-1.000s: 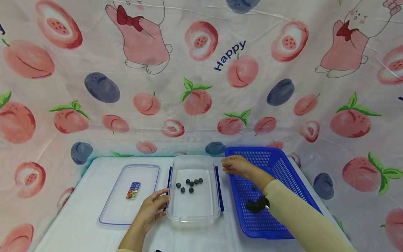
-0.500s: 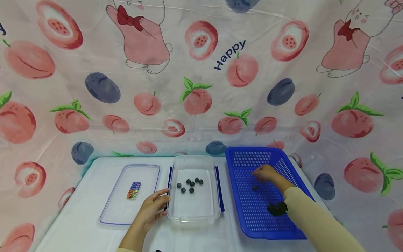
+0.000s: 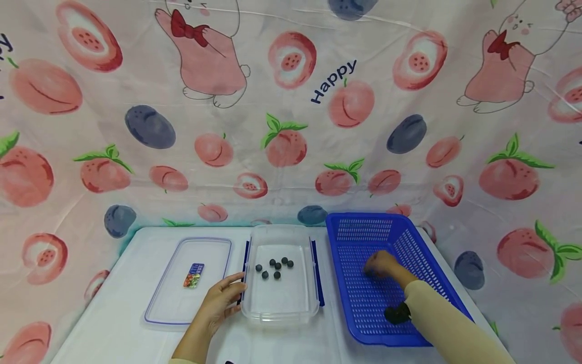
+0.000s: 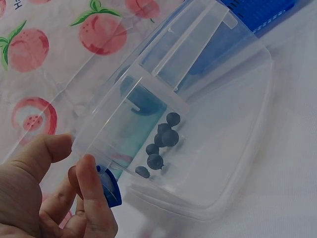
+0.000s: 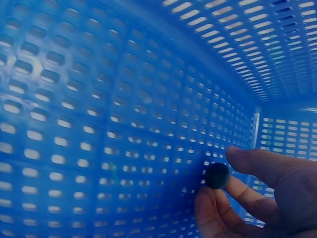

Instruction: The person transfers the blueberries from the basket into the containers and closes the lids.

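A clear plastic food container (image 3: 279,303) with blue side latches stands in the middle of the table, several blueberries (image 3: 277,265) on its floor. My left hand (image 3: 220,301) rests against its left side; in the left wrist view the fingers (image 4: 91,183) lie by the blue latch (image 4: 110,186), loosely bent. Inside the blue basket (image 3: 338,298), my right hand (image 3: 382,264) is low over the bottom. The right wrist view has its thumb and fingers curled round a single blueberry (image 5: 217,175), with the thumb tip very close to it. The head view hides that berry under the hand.
A clear lid (image 3: 163,303) with a blue seal and a coloured label (image 3: 193,275) lies left of the container. The basket's raised walls surround the right hand. A fruit-printed cloth (image 3: 282,202) hangs behind the table. A dark band (image 3: 397,313) is on the right wrist.
My right hand has gone from the gap between container and basket into the basket, then down onto the blueberry there. The left hand stays in place.
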The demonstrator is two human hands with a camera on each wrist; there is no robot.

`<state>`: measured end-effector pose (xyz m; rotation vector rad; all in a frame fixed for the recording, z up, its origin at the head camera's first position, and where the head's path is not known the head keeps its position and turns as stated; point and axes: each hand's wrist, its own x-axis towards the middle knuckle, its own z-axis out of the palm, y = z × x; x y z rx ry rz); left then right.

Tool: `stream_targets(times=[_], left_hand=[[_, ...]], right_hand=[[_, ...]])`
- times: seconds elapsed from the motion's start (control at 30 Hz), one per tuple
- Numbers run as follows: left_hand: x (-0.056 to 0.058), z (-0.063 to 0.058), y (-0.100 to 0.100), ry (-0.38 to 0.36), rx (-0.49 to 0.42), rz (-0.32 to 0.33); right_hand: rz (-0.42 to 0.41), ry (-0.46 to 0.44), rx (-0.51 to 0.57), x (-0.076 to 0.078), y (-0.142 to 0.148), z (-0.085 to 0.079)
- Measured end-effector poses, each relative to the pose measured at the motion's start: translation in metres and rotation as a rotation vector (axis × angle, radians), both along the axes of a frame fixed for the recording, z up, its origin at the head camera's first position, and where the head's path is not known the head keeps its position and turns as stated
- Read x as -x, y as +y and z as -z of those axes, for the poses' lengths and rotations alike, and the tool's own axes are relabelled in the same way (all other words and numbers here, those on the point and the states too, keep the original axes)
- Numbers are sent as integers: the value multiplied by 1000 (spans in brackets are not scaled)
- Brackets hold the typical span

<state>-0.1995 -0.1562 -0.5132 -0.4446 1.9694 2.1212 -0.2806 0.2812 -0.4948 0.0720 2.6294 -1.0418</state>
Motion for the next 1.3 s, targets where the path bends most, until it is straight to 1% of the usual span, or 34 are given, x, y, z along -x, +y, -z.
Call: stream_targets(times=[0.1,0.13,0.23,0.4,0.53,0.63,0.83,0.93,1.0,1.13,1.23,1.3], left_hand=[[1,0,0,-1,-5,3],[1,0,0,-3,-5,3],[1,0,0,-7,-7,0],[2,-1,-1,-9,-6,-1],[2,-2,-2,-13,-9,-2],[2,-3,-2,-12,-11,0],[4,-1,-3,-12,-9,5],[4,-1,-2,-11,-2,6],[4,-1,-2,-10,0,7],[4,-1,-2,-9,-1,7],[4,-1,-3,-8,0,8],[4,-1,-3,-7,1,9]], right_hand=[[40,-16,-1,-3,-4,2],[70,-23,-7,-4,-6,0],[112,-15,-21,-8,-11,-2],[145,3,-15,-9,-10,1],[177,-16,67,-8,-6,4],[203,-53,167,-9,-4,4],[196,-98,375,-10,1,7],[176,-113,449,-12,3,5],[170,-119,468,-14,3,2],[163,-114,471,-16,0,-3],[121,-91,473,-18,-3,-5],[111,-74,481,-19,-5,-6]])
